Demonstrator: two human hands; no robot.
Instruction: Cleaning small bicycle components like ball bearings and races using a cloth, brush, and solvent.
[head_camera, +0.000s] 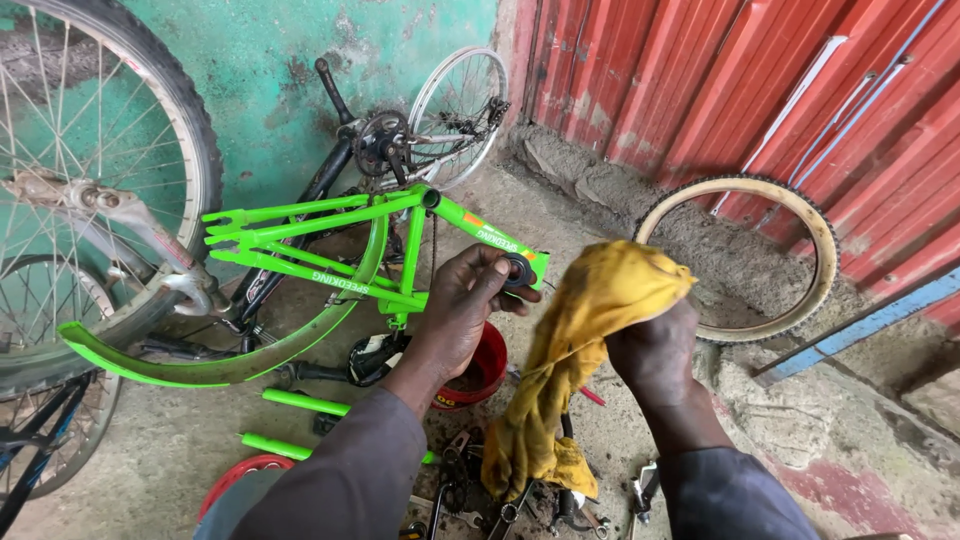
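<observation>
One red tub (487, 372) sat near the middle, its contents hidden by the left hand (462, 305), which gripped the head tube (519, 270) of the single green frame (330, 250). The right hand (655, 350) clutched one yellow rag (570, 360) — just right. Two loose green tubes (300, 402) lay near-left; one bare tyre (740, 255) stood far right.

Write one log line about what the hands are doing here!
left hand: holds black ring | right hand: grips yellow rag | behind: green bike frame

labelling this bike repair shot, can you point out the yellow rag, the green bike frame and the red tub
yellow rag (590, 310), head view, on the bunched upper fold
green bike frame (300, 235), head view, on a rear stay tube
red tub (488, 365), head view, on its right wall
</observation>
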